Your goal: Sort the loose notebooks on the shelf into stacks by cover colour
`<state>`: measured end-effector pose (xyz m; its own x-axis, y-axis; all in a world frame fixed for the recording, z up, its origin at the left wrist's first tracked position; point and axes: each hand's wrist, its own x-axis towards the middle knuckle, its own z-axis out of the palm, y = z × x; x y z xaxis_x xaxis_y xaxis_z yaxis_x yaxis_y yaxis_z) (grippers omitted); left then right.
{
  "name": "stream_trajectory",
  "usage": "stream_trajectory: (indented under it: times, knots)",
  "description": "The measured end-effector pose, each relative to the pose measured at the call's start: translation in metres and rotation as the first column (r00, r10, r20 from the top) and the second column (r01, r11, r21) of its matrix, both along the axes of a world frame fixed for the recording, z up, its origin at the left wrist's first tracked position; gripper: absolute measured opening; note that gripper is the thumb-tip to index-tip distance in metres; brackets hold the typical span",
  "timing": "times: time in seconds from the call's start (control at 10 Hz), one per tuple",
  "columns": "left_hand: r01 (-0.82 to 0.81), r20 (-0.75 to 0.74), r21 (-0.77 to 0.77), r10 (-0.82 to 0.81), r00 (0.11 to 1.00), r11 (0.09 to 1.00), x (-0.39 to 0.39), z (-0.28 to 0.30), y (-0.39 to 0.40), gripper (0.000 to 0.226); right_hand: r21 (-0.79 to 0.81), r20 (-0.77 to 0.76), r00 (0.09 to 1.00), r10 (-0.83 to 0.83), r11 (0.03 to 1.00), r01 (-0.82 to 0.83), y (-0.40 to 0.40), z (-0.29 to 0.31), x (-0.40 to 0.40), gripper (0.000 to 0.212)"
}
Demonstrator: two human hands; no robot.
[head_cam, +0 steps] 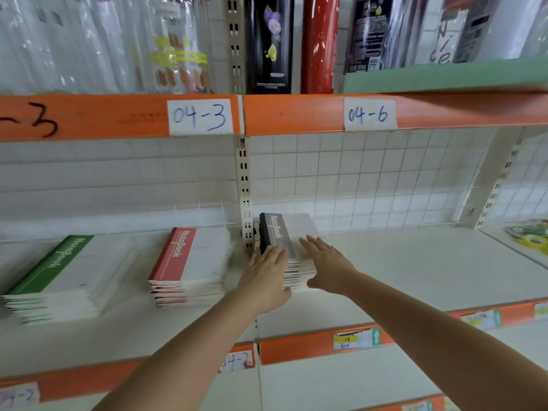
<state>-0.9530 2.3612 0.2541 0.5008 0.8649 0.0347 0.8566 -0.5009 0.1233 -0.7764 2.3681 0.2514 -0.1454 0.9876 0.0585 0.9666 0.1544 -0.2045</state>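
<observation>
Squaring up the black-spined notebook stack (286,247), I lay my left hand (267,274) flat against its near-left side and my right hand (326,265) over its near-right corner, fingers of both straight and spread. It sits toward the shelf's (415,262) back edge, long axis running front to back; flat paper covers, striped page edges. Red stack (189,265) and green stack (59,277) lie leftward
</observation>
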Motion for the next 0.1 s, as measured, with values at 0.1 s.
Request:
stream_trajectory:
  times: [0.1]
  knots:
    - [0.039,0.033,0.009,-0.039,0.999,0.999,-0.0147,0.0048,-0.0178,0.074,0.027,-0.006,1.000,0.014,1.000,-0.013,-0.0087,0.0053,-0.0057,0.095]
